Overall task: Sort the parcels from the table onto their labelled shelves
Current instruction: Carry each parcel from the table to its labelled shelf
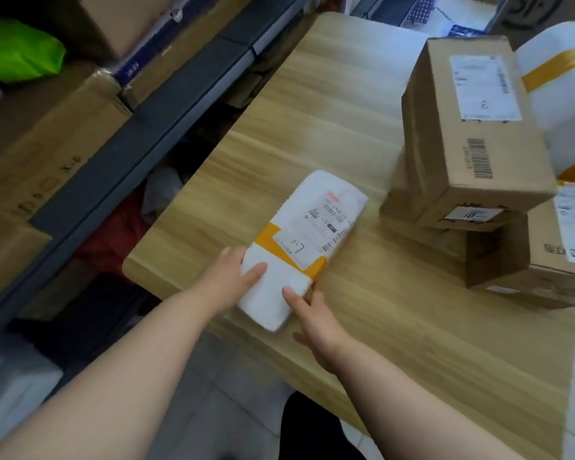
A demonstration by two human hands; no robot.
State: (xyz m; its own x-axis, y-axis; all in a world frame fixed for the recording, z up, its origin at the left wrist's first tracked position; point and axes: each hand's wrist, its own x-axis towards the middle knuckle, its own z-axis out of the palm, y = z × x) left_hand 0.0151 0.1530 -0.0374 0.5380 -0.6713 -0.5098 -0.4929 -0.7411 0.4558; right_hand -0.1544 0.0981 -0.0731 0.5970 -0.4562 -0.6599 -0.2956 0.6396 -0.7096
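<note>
We see a long white parcel point(304, 247), wrapped once across its middle with a yellow tape band and bearing a printed label with a barcode, lying lengthwise near the front-left corner of the light wooden desk point(312, 127). Both hands have taken hold of its nearer end. The left hand point(233, 280) grips the left edge with the thumb laid on top, its other fingers hidden by the parcel. The right hand point(312, 317) pinches the near right corner, thumb on top and fingertips against the side. We cannot tell whether that end is lifted off the wood or resting on it. To the right, well apart from the parcel, a cardboard box point(472, 127) with a white label sits tilted on top of another brown box point(512, 257). Behind them stands a large white package point(565, 94) strapped with yellow tape. Along the left runs a dark metal shelf point(140, 127) holding brown cartons point(47, 161) and a bright green bag point(17, 51).
</note>
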